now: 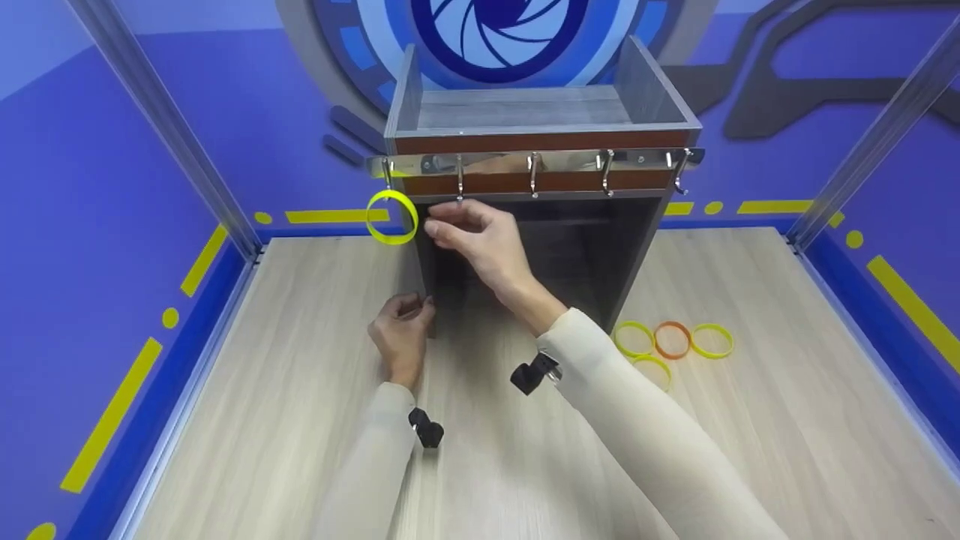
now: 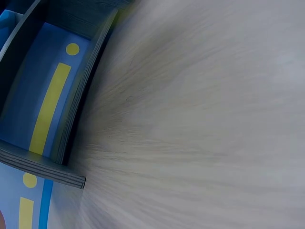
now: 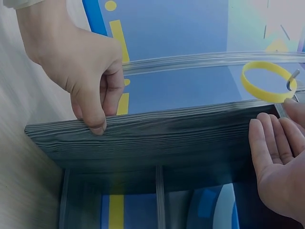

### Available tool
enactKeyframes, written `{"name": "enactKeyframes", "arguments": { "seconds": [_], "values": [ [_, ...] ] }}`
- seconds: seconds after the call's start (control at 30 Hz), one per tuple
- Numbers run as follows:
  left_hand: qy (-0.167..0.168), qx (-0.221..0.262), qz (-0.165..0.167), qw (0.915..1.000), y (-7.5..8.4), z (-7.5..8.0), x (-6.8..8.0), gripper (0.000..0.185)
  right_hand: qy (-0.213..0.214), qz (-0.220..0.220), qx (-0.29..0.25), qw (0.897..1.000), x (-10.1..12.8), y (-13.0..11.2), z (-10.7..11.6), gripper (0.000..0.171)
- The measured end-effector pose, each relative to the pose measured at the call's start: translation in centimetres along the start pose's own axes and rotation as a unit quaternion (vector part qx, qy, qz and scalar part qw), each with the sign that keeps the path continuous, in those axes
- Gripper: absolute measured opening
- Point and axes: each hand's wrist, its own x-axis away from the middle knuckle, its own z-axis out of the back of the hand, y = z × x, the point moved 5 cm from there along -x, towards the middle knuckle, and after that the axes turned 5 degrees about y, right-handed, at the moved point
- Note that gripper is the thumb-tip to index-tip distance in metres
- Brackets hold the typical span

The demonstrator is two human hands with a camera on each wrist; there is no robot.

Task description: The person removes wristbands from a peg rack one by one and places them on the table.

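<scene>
A yellow ring (image 1: pixel 391 240) hangs from the leftmost hook (image 1: pixel 387 171) of a metal hook rail (image 1: pixel 570 160), fixed across the front of a grey wooden shelf unit (image 1: pixel 652 82). Just right of that ring, my right hand (image 1: pixel 486 244) is raised with fingers slightly bent and holds nothing. The right wrist view shows its thumb close to the hook and the ring (image 3: pixel 259 93). Lower down, my left hand (image 1: pixel 401 334) grips the front edge of the unit's left side panel (image 3: pixel 157 119), thumb on the edge. The left wrist view hardly shows that hand.
On the table (image 1: pixel 750 450) right of the unit lie an orange ring (image 1: pixel 673 356) and several yellow rings (image 1: pixel 712 355). More hooks (image 1: pixel 533 176) run along the rail to the right. Blue printed walls (image 1: pixel 187 135) with metal posts (image 1: pixel 161 112) enclose the table.
</scene>
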Motion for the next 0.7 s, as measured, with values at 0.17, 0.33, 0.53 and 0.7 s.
{"name": "enactKeyframes", "arguments": {
  "seconds": [0.17, 0.33, 0.53, 0.7],
  "values": [
    [-0.002, 0.005, 0.019, 0.9998, -0.1, 0.0, 0.0, 0.014, -0.002, -0.007, 0.011, 1.000, -0.5, 0.0, -0.6, 0.028],
    [-0.005, -0.003, 0.025, 0.9997, 0.0, -0.1, -0.1, 0.014, -0.010, -0.014, 0.027, 0.999, -0.5, -0.1, -1.2, 0.029],
    [-0.005, -0.004, 0.021, 0.9998, 0.0, -0.1, 0.0, 0.014, -0.007, -0.006, 0.042, 0.999, -0.4, -0.2, -1.5, 0.028],
    [-0.003, -0.004, 0.011, 0.9999, 0.0, 0.0, 0.0, 0.013, 0.003, 0.000, 0.034, 0.999, -0.5, -0.2, -1.7, 0.026]
  ]
}}
